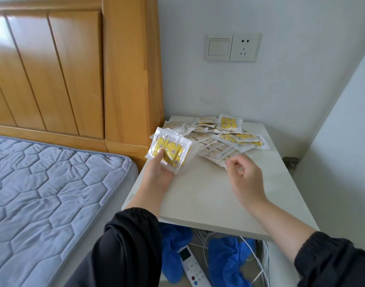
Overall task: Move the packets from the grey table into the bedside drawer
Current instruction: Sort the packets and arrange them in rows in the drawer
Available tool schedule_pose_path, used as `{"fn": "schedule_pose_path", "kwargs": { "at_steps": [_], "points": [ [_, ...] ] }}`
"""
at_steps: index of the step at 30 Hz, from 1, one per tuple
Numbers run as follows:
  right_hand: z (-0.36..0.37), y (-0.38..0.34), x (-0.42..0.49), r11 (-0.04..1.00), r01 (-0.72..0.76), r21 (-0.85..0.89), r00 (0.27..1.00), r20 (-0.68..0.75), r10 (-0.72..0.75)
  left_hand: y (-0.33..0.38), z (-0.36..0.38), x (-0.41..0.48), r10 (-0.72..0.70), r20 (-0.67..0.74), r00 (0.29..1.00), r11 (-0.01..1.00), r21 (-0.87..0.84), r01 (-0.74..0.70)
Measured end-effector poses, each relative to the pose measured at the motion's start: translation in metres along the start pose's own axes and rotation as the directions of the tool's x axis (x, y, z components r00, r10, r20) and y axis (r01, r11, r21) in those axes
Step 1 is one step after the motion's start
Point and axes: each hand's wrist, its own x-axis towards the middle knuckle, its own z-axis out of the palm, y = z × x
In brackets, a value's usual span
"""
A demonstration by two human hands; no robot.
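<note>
My left hand (160,172) holds a small stack of clear packets with yellow patterned contents (169,150), thumb pressed on the top one, just above the left part of the grey table (200,195). A heap of several more packets (221,137) lies spread across the table's back half. My right hand (246,175) hovers at the heap's near edge, fingers loosely curled and its fingertips close to the nearest packet (216,157); it holds nothing. No drawer shows in this view.
A bed with a blue quilted mattress (45,183) and a wooden headboard (78,69) stands to the left. On the wall behind the table is a switch and socket (232,47). Below the table's front edge are blue shoe covers (227,264), white cables and a remote control (193,268).
</note>
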Motion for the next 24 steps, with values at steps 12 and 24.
{"fn": "schedule_pose_path", "kwargs": {
  "at_steps": [12, 24],
  "points": [
    [0.061, -0.026, 0.134, 0.863, 0.271, -0.425, 0.909, 0.407, -0.086, 0.021, -0.026, 0.026, 0.07, -0.12, 0.99, 0.994, -0.076, -0.08],
    [0.155, -0.026, 0.179, 0.846, 0.171, -0.506, 0.803, 0.568, 0.178, 0.02, -0.021, 0.025, 0.102, -0.13, 0.986, 0.985, -0.124, -0.118]
  ]
}}
